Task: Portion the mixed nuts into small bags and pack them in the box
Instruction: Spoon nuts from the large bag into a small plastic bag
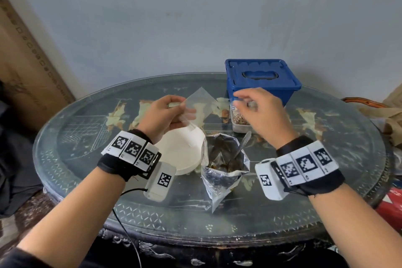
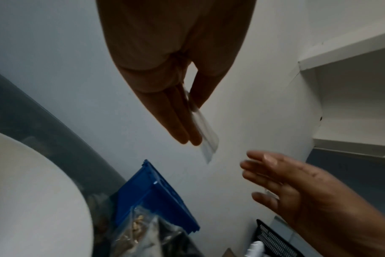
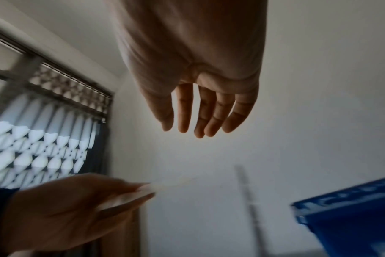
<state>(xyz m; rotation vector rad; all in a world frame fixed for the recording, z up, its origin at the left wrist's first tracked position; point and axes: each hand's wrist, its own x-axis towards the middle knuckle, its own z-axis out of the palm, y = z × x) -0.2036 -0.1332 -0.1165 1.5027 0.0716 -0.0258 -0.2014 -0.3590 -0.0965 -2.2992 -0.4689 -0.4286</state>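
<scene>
The left hand (image 1: 162,113) is pinching a small clear bag (image 1: 199,104) between thumb and fingers at mid-frame, above the white bowl (image 1: 185,154). The right hand (image 1: 258,111), fingers loosely spread and holding nothing, is hovering before the blue box (image 1: 261,80), right of centre on the surface (image 1: 87,137).

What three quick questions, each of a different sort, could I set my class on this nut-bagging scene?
1. True or false: the blue box has its lid on.
2. Which hand holds the clear small bag? A) left hand B) right hand C) both
3. Fill in: the metal spoon stands in the open ____ pouch.

Key:
1. True.
2. A; the thumb and fingers pinch the bag, while the right hand is open beside it.
3. Foil; the pouch stands on the table beside the white bowl.
</scene>
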